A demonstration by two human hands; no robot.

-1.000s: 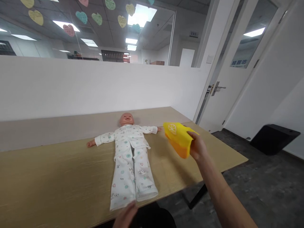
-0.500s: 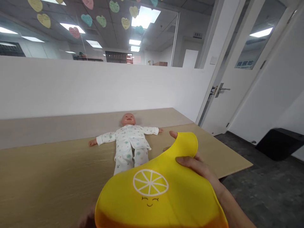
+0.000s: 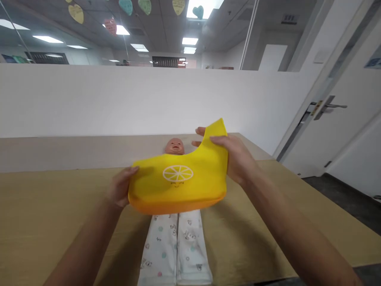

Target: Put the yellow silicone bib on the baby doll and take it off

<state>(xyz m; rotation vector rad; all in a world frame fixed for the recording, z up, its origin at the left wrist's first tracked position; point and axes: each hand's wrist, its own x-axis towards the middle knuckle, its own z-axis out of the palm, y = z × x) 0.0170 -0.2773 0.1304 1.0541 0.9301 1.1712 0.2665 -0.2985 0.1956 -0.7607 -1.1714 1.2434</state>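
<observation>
A yellow bib with a white lemon-slice print and an orange lower pocket is stretched between my two hands. My left hand grips its left edge, thumb on the front. With my right hand I pinch the upper right neck strap, thumb in front and fingers behind. Beneath and beyond the bib, a baby doll lies on its back, its head showing above the bib's top edge. Its white printed trousers show below; the bib hides the torso and arms.
The doll lies on a wooden tabletop. Behind it runs a white wall topped by a glass window with heart-shaped notes. At the right stands a white door with a metal handle.
The bib has moved forward and up, now over the doll's body. My left hand has come into clear view at its left edge. The camera view has shifted right.
</observation>
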